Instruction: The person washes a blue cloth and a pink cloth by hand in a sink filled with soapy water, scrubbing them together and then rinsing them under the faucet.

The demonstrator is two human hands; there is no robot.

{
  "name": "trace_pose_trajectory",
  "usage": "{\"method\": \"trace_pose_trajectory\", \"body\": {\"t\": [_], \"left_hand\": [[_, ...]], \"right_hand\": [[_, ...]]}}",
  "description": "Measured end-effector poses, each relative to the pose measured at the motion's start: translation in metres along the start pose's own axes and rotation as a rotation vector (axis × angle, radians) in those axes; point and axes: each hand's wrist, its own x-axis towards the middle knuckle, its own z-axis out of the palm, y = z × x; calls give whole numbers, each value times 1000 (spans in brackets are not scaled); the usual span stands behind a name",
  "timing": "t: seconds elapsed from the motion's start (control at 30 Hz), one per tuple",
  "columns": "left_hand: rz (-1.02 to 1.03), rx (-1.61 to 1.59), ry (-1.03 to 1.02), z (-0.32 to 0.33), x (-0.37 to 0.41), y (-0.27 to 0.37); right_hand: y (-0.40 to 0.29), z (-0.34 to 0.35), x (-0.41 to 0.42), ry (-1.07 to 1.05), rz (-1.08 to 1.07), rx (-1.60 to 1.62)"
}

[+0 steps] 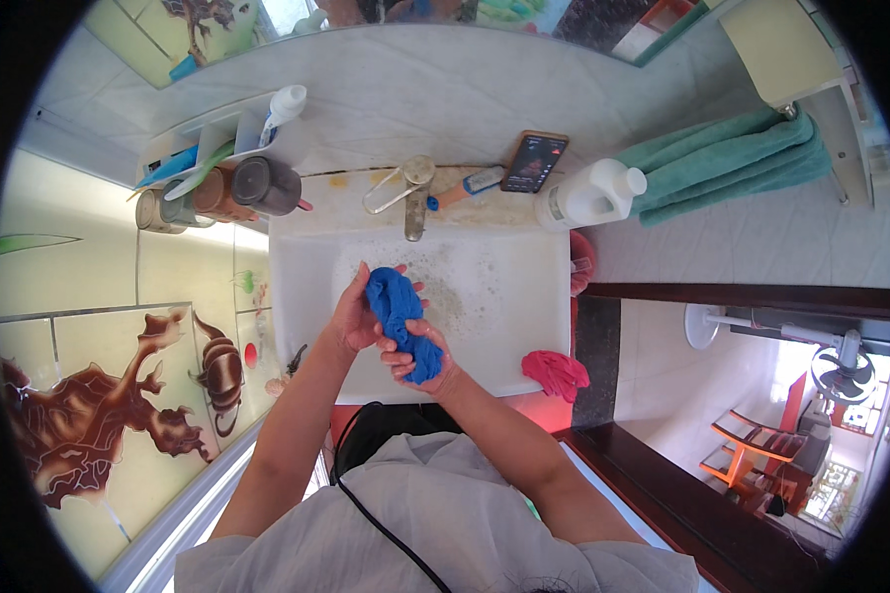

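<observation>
A bunched blue cloth (394, 300) is held over a white sink (304, 267) that has sudsy water in it. My left hand (354, 311) supports the cloth's upper end, its fingers reaching behind it. My right hand (429, 357) is closed around the lower end. Above the water is a metal faucet (417, 193) with a loop handle. A crumpled pinkish-red cloth (555, 376) lies over the sink's front right corner, apart from both hands.
Along the sink's back ledge are a brush (466, 187), a phone (534, 161) and a white plastic jug (589, 194). Cups (267, 185) hang below a toiletry holder (215, 137) at left. Green towels (734, 163) hang at right, above a red bin (582, 259).
</observation>
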Motion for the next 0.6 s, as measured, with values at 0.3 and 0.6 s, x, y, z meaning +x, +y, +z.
{"method": "trace_pose_trajectory", "body": {"t": [0.3,0.6], "left_hand": [[104,426,447,6,13,7],[395,1031,849,-21,31,-20]], "right_hand": [[-7,-10,5,345,41,-285],[-8,-13,30,790,-154,-1165]]}}
